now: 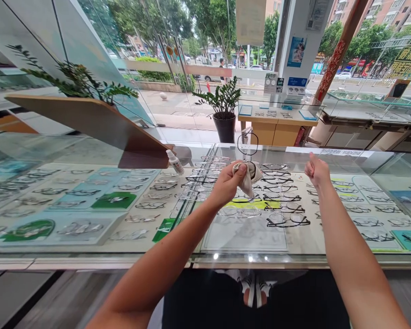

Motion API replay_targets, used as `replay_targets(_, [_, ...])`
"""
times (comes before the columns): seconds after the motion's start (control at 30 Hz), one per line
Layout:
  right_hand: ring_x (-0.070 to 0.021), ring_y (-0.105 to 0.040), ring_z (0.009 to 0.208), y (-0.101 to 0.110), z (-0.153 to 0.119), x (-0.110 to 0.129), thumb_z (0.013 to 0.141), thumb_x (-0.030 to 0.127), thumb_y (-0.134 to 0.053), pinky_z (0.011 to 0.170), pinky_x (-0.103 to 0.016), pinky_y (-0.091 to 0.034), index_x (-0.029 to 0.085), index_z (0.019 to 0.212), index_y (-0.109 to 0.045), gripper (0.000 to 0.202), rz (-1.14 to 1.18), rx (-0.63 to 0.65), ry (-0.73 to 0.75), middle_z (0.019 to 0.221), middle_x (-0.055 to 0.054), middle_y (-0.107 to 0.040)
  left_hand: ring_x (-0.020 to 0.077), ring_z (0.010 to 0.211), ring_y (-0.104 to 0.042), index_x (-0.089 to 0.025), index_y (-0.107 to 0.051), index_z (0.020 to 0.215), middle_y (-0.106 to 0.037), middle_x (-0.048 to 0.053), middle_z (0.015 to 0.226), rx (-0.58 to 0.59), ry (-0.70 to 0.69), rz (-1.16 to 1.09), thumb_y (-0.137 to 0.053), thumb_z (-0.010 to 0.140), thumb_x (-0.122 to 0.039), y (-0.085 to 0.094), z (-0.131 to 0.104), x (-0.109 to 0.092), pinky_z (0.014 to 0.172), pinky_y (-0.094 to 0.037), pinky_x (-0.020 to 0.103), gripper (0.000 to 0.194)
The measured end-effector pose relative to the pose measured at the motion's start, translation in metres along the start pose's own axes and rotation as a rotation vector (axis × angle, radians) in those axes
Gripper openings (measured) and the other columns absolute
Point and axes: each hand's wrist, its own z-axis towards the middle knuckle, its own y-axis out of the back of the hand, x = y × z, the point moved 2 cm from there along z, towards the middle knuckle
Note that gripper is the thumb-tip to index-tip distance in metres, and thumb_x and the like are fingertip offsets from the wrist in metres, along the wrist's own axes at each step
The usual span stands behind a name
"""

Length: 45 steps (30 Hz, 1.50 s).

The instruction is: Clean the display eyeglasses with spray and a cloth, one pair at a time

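My left hand (pixel 229 182) is closed around a beige cloth (pixel 247 183) and a pair of black-rimmed eyeglasses (pixel 257 142). One round rim stands up above the hand; the other is partly covered by the cloth. My right hand (pixel 317 170) is held apart to the right over the glass counter, with its fingers curled and one digit pointing up. Nothing shows in it. A small white spray bottle (pixel 174 162) stands on the counter left of my left hand. Beneath both hands, rows of eyeglasses (pixel 288 220) are visible on and through the glass.
The glass display counter (pixel 246 258) runs across in front of me. A tilted wooden panel (pixel 89 116) rises at its left side. Beyond stand a potted plant (pixel 224 125) and a wooden display cabinet (pixel 277 132), with large windows behind them.
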Motion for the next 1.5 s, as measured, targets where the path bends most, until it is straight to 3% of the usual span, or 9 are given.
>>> replay_targets(0.17, [-0.0053, -0.021, 0.039, -0.041, -0.029, 0.018, 0.079, 0.083, -0.068, 0.039, -0.023, -0.012, 0.024, 0.051, -0.034, 0.073, -0.154, 0.285, 0.096, 0.040, 0.008, -0.026, 0.0129, 0.065, -0.048, -0.018, -0.064, 0.078, -0.054, 0.000, 0.072, 0.017, -0.048, 0.041, -0.072, 0.085, -0.070, -0.002, -0.005, -0.003, 0.062, -0.039, 0.027, 0.053])
replay_targets(0.27, [-0.0057, -0.024, 0.045, -0.065, -0.055, 0.026, 0.074, 0.077, -0.078, 0.040, -0.022, -0.018, 0.024, 0.061, -0.039, 0.067, -0.152, 0.420, 0.096, 0.051, 0.008, -0.034, 0.0129, 0.067, -0.049, -0.018, -0.063, 0.080, -0.056, 0.000, 0.074, -0.012, -0.037, 0.033, -0.074, 0.083, -0.069, -0.004, -0.008, -0.004, 0.063, -0.040, 0.026, 0.052])
replay_targets(0.37, [-0.0069, -0.023, 0.044, -0.085, -0.082, 0.029, 0.079, 0.079, -0.071, 0.040, -0.022, -0.019, 0.026, 0.069, -0.038, 0.064, -0.102, 0.571, 0.012, 0.052, 0.010, -0.035, 0.0124, 0.064, -0.047, -0.018, -0.061, 0.079, -0.054, -0.001, 0.071, 0.001, -0.012, 0.039, -0.074, 0.081, -0.071, -0.008, -0.012, -0.007, 0.061, -0.039, 0.026, 0.055])
replay_targets(0.5, [-0.0073, -0.020, 0.043, -0.104, -0.110, 0.028, 0.084, 0.086, -0.058, 0.041, -0.025, -0.013, 0.025, 0.065, -0.038, 0.066, -0.119, 0.710, 0.050, 0.048, 0.011, -0.025, 0.0108, 0.061, -0.042, -0.018, -0.056, 0.075, -0.050, -0.003, 0.068, 0.044, 0.001, 0.036, -0.074, 0.081, -0.072, -0.014, -0.019, -0.013, 0.058, -0.036, 0.025, 0.057])
replay_targets(0.7, [-0.0064, -0.018, 0.045, -0.110, -0.121, 0.027, 0.084, 0.089, -0.053, 0.045, -0.028, -0.011, 0.025, 0.055, -0.027, 0.075, -0.052, 0.654, 0.121, 0.050, 0.009, -0.020, 0.0105, 0.060, -0.043, -0.019, -0.056, 0.074, -0.049, -0.003, 0.067, 0.053, 0.009, 0.042, -0.073, 0.082, -0.072, -0.018, -0.026, -0.019, 0.057, -0.038, 0.025, 0.057])
replay_targets(0.97, [-0.0079, -0.024, 0.046, -0.111, -0.129, 0.025, 0.090, 0.075, -0.063, 0.045, -0.027, -0.017, 0.025, 0.071, -0.040, 0.059, 0.002, 0.630, 0.123, 0.053, 0.010, -0.029, 0.0092, 0.058, -0.041, -0.018, -0.057, 0.072, -0.050, -0.004, 0.065, -0.016, 0.063, 0.010, -0.078, 0.076, -0.072, -0.018, -0.026, -0.011, 0.056, -0.037, 0.024, 0.058])
replay_targets(1.17, [-0.0076, -0.026, 0.049, -0.110, -0.132, 0.025, 0.090, 0.070, -0.067, 0.047, -0.027, -0.020, 0.024, 0.076, -0.046, 0.053, 0.005, 0.557, 0.161, 0.057, 0.009, -0.035, 0.0091, 0.056, -0.039, -0.019, -0.054, 0.067, -0.048, -0.003, 0.062, 0.008, 0.072, 0.029, -0.078, 0.075, -0.073, -0.020, -0.027, -0.011, 0.054, -0.035, 0.025, 0.060])
replay_targets(1.5, [-0.0060, -0.022, 0.046, -0.113, -0.135, 0.024, 0.081, 0.065, -0.078, 0.048, -0.025, -0.019, 0.020, 0.092, -0.061, 0.049, 0.033, 0.520, 0.067, 0.046, 0.013, -0.037, 0.0086, 0.057, -0.034, -0.018, -0.049, 0.064, -0.042, -0.005, 0.061, 0.044, 0.079, 0.023, -0.072, 0.078, -0.077, -0.025, -0.028, -0.011, 0.054, -0.032, 0.024, 0.065])
